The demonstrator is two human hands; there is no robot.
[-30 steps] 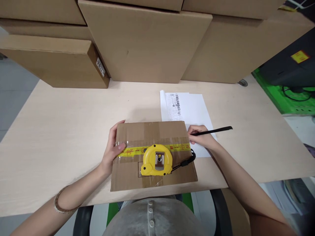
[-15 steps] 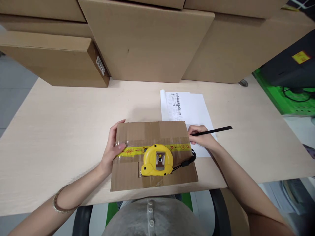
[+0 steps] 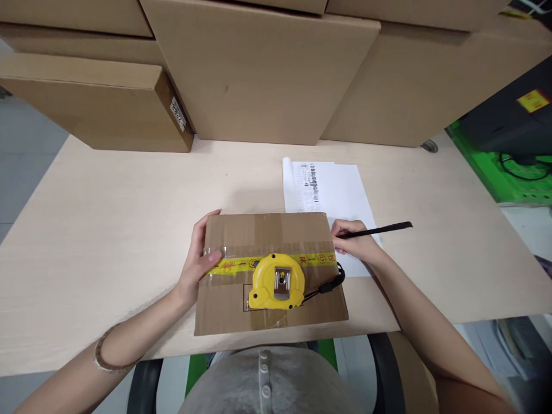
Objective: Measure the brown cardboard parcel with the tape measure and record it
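Your left hand (image 3: 194,273) clasps the cardboard box (image 3: 233,231), thumb pressed on top, beside the tape measure (image 3: 265,282) lying there. Your right hand (image 3: 357,240) pinches the black pen (image 3: 383,229) over the papers (image 3: 345,187), apparently writing; next, keep the box steady.

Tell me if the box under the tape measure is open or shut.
Shut on top: yellow tape runs across the box, partly hidden by the tape measure, and no flap stands up. Its underside is hidden.
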